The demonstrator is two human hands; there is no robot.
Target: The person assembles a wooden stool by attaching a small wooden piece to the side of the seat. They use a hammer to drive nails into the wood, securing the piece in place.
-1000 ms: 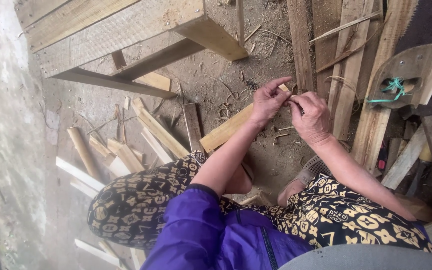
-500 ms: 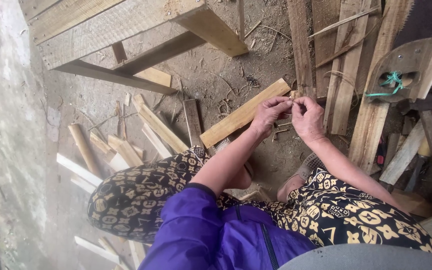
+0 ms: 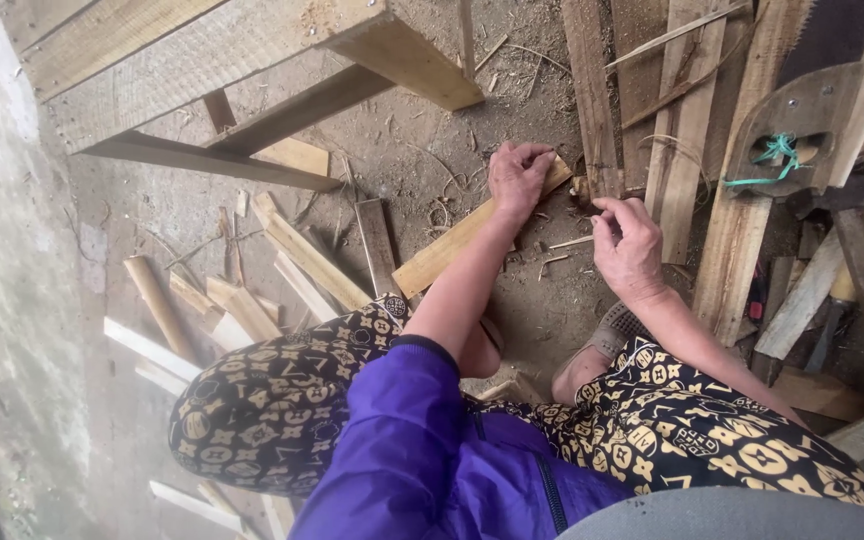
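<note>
Change since earlier frame: both hands are separating; they were pinched together at the plank end, and the right hand is now drawing back toward 4 o'clock.
Wood plank (image 3: pixel 452 245): is lying flat on the dirt floor (image 3: pixel 422 150), running from 7 o'clock up to 1 o'clock, its far end under the left hand.
Left hand (image 3: pixel 515 180): is pressing down on the plank end, fingers curled over it, apparently steadying it.
Right hand (image 3: pixel 630 245): is hovering just beside the plank end, fingertips pinched together; whether they are gripping something small cannot be told.
Edges: upright boards (image 3: pixel 687 150) are standing close at 3 o'clock, limiting sideways room.
Open room: bare ground is lying toward 11 o'clock, below the wooden frame (image 3: pixel 212 60).
Periphery: offcuts (image 3: pixel 302 265) are scattered at 9 o'clock; a hand saw (image 3: pixel 802 120) is resting at 2 o'clock.
</note>
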